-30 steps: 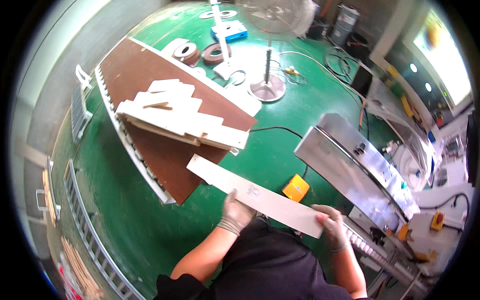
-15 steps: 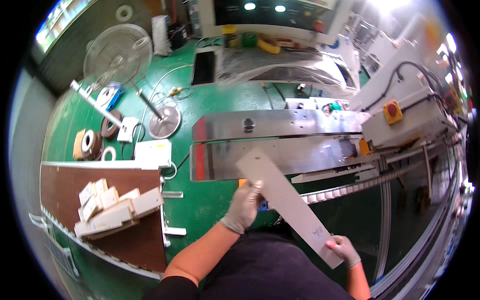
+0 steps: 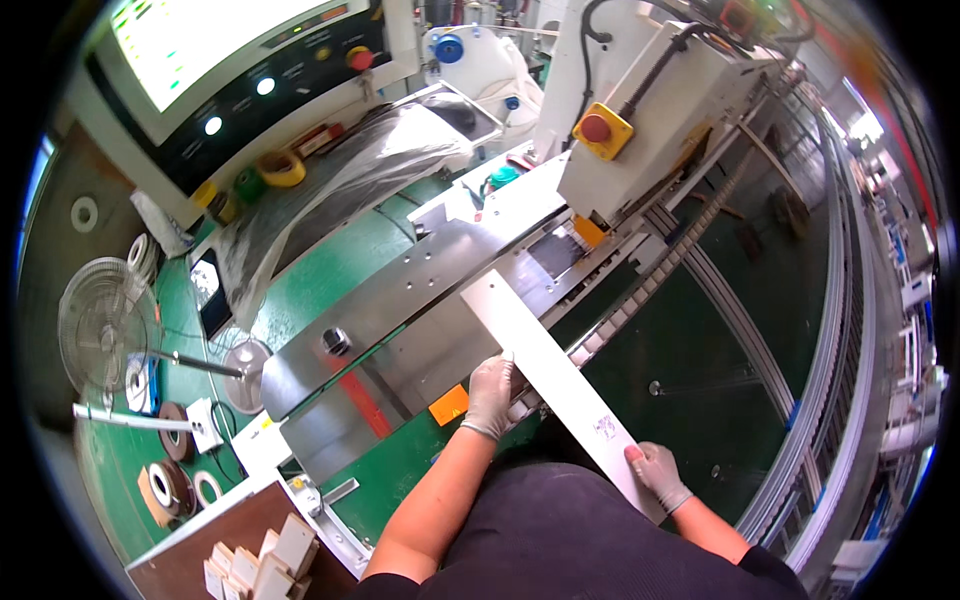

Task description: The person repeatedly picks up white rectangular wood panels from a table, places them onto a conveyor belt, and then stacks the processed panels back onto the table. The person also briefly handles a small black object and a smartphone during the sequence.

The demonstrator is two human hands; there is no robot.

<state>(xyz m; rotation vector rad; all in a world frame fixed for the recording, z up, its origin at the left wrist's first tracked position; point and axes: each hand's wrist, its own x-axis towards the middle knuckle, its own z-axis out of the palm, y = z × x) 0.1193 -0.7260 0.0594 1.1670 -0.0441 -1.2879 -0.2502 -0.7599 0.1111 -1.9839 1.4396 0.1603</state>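
A long white board [image 3: 556, 380] slants across in front of me, with a small dark printed mark near its lower end. My left hand [image 3: 490, 396], gloved, grips the board's left edge around its upper half. Closed on the right edge near the lower end is my right hand [image 3: 660, 478], also gloved, its thumb on the top face. The board's far end reaches over the edge of a steel machine bed [image 3: 440, 335]. Parts of both hands' fingers are hidden under the board.
A machine head with a red stop button [image 3: 596, 127] stands ahead to the right, beside a toothed conveyor track [image 3: 640, 290]. Stacked white-faced blocks [image 3: 270, 565] lie on a brown table [image 3: 180, 560] at lower left. A standing fan [image 3: 108, 325] is at far left.
My view has turned to the right, so the machine bed now runs diagonally and the block stack sits lower. Both hands keep hold of the board, which has come closer to the machine head.
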